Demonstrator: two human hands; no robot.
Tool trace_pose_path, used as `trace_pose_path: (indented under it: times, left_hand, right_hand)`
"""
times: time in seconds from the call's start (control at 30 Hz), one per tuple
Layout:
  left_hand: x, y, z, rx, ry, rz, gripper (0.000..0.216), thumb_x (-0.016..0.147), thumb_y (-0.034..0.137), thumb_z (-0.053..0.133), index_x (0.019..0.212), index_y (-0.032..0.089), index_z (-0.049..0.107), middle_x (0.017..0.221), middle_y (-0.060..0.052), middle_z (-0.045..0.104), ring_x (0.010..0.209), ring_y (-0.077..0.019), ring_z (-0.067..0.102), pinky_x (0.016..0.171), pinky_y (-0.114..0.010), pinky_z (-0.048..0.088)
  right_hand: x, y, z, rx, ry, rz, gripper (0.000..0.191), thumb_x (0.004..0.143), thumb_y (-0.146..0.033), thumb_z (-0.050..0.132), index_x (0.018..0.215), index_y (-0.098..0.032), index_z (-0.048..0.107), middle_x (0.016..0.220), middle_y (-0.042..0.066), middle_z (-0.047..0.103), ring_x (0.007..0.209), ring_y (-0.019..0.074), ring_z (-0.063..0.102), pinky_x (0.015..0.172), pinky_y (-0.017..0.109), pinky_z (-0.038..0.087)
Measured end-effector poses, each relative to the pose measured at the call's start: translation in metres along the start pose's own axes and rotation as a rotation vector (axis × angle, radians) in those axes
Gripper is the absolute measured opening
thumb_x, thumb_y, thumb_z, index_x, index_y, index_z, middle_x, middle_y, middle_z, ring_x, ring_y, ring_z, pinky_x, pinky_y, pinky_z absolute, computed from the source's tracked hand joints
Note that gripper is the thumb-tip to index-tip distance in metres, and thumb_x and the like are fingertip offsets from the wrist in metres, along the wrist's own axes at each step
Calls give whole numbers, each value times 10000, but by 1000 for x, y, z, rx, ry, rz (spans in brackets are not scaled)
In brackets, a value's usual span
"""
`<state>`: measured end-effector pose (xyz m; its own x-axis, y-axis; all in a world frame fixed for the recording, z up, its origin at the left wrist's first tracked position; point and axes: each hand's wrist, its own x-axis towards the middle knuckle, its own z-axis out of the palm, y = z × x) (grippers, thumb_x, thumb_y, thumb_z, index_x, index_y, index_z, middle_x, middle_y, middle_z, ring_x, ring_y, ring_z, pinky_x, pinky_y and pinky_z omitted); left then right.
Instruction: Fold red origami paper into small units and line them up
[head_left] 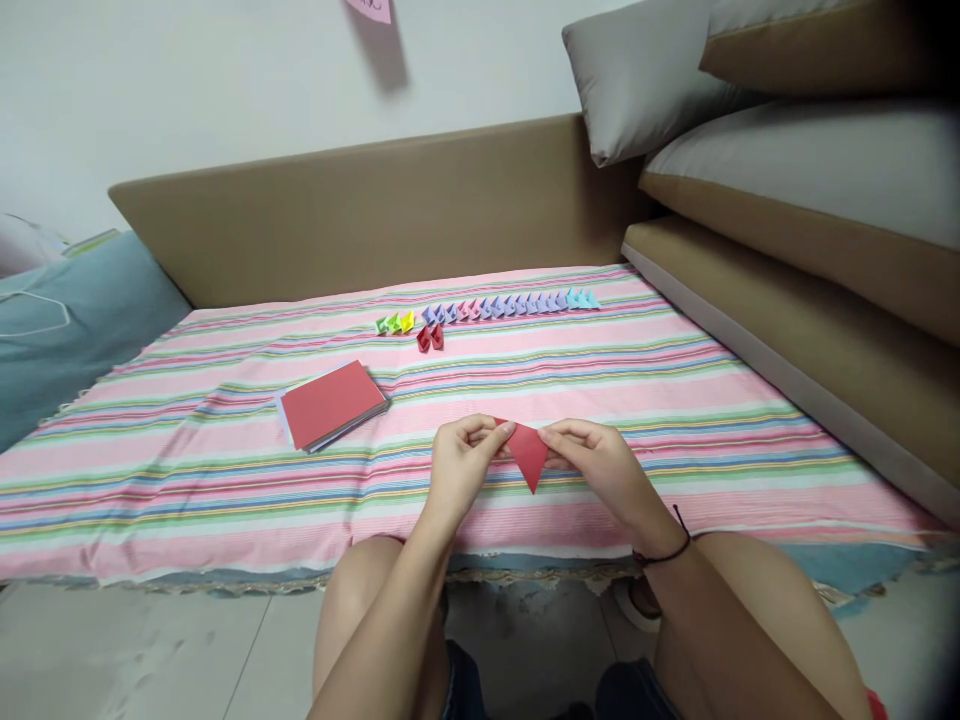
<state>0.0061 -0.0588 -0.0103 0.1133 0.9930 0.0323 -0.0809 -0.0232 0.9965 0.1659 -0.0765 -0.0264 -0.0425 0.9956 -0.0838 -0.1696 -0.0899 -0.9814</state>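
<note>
A folded piece of red paper [529,458] is held up over the near part of the striped cloth, with one pointed corner hanging downward. My left hand [466,455] pinches its left upper corner between thumb and fingers. On the opposite side, my right hand [592,458] grips the right corner the same way, thumb on top. The fingers behind the paper are partly hidden. Beyond my hands, two small red folded paper pieces [430,338] sit side by side on the cloth.
A stack of paper sheets [334,404], red on top, lies to the left. Farther back runs a row of small folded papers [510,306] in purple, pink and blue, beside green and yellow ones [395,323]. Cushions [810,170] are piled at the right on the striped cloth's [225,430] edge.
</note>
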Motion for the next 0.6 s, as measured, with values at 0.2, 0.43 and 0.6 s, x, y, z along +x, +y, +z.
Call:
trace_pose_path:
  times: [0.2, 0.43, 0.6]
  left_hand:
    - [0, -2, 2, 44, -11, 1, 273, 755, 382, 654, 653, 129, 634, 537, -3, 627, 498, -114, 597, 552, -223, 509]
    - [0, 1, 3, -80, -81, -12, 260, 759, 376, 660, 818, 124, 682, 699, -45, 710, 610, -149, 663, 621, -255, 540]
    - [-1, -3, 3, -162, -197, -43, 391, 654, 275, 770, 1002, 139, 654, 902, -84, 731, 792, -202, 689, 698, -290, 549]
  right_hand:
    - [-1, 1, 1, -73, 55, -77, 337, 662, -488, 716, 727, -158, 691, 708, 63, 718, 650, 201, 676, 645, 330, 576]
    - [0, 0, 5, 86, 112, -43, 295, 641, -432, 746, 730, -162, 671, 653, 36, 698, 555, 150, 628, 574, 282, 543]
    - [1, 4, 5, 225, 128, -31, 258, 683, -397, 728, 799, -175, 666, 754, 26, 698, 622, 137, 638, 605, 258, 541]
